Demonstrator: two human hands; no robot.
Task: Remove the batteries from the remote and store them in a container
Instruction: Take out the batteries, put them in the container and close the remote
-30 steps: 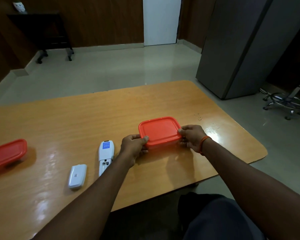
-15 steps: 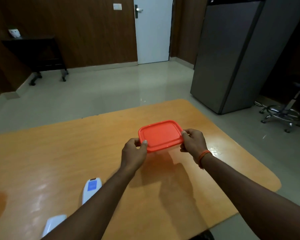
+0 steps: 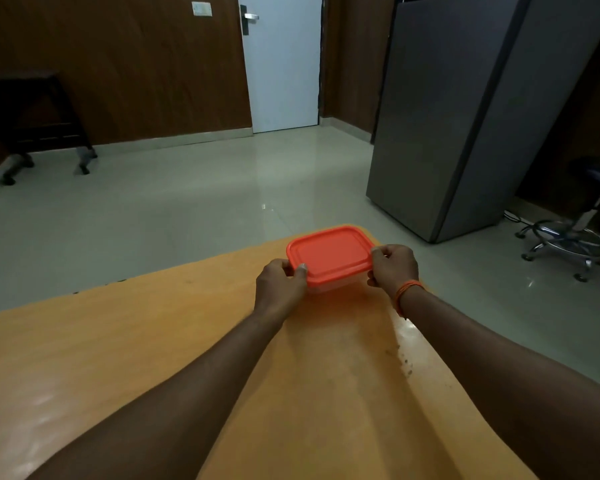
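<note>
A wooden tabletop (image 3: 118,358) fills the lower part of the view, with a grey cabinet (image 3: 465,116) and a white door (image 3: 281,71) seen beyond it across the tiled floor. Near the far edge of the tabletop, a clear container with an orange lid (image 3: 329,252) is held between both hands; whether it rests on the surface or is lifted just above it cannot be told. The left hand (image 3: 279,284) is pinched on the lid's left rim, and the right hand (image 3: 394,266), with an orange thread bracelet (image 3: 404,292) at the wrist, is pinched on the right rim. The lid appears fully seated. The remote and batteries are not in view, so it is judged that storage is finished and only setting the box down remains.
</note>
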